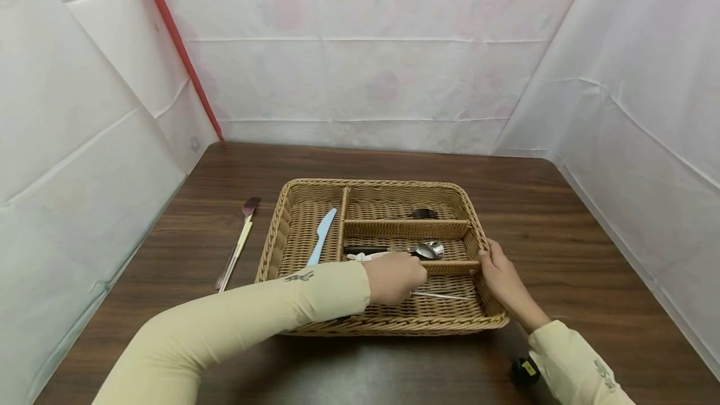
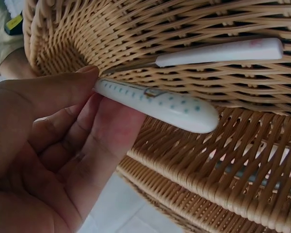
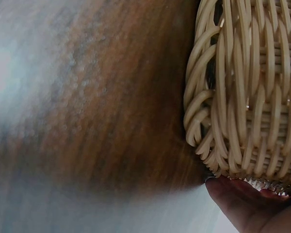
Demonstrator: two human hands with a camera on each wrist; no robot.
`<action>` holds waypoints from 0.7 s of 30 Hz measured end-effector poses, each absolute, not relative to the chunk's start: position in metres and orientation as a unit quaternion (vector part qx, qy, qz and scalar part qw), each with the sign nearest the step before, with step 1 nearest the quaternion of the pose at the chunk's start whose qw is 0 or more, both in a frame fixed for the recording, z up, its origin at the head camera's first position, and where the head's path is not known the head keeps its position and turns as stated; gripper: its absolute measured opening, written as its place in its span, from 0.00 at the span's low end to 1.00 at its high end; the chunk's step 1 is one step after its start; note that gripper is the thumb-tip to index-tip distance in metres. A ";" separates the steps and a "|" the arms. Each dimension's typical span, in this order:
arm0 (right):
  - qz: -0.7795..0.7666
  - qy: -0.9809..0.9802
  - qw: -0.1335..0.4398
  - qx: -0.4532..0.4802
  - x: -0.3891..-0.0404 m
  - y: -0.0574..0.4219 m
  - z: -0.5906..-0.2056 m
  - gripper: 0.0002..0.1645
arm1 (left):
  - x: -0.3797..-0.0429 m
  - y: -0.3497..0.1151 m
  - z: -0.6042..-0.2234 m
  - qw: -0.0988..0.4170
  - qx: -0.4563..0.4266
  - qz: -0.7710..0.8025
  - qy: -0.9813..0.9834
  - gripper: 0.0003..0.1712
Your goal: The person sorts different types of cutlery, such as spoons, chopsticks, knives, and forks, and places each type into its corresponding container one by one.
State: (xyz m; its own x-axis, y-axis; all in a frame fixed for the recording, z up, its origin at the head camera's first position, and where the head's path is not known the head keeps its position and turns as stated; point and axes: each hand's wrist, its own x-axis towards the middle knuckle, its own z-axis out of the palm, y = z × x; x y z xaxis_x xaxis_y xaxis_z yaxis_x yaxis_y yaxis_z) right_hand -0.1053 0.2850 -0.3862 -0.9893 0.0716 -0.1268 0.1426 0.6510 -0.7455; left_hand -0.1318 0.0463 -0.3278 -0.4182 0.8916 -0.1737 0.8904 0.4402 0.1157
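My left hand is over the front compartment of a wicker basket. Its thumb and fingers pinch a piece of cutlery by a white handle with teal dots; its working end is hidden, so I cannot tell its kind. Beside it lies another utensil with a plain white handle and a thin metal neck. On the basket's right side, my right hand grips the rim, thumb at the inner edge. Spoons, one item with a black handle, lie in the middle compartment, just beyond the left hand.
A light blue knife lies in the left compartment, a dark fork in the back one. Left of the basket, a purple-headed fork and a yellow-handled utensil rest on the wooden table. Pale sheets surround the table.
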 end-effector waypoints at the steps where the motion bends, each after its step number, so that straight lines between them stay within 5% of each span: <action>1: -0.413 0.908 0.043 0.059 -0.106 0.285 -0.386 0.30 | -0.132 0.048 -0.328 0.107 0.527 -0.003 0.843 0.15; 21: -0.410 0.908 0.054 0.060 -0.104 0.285 -0.386 0.31 | -0.121 0.062 -0.343 0.101 0.507 -0.068 0.854 0.16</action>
State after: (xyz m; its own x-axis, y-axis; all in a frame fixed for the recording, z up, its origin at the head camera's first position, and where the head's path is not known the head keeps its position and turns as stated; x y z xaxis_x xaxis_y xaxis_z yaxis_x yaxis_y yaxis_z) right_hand -0.1041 0.2851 -0.3859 -0.9871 0.0650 -0.1464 0.1528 0.6562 -0.7390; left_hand -0.1215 0.0621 -0.3431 -0.4664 0.8511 -0.2413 0.8786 0.4772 -0.0149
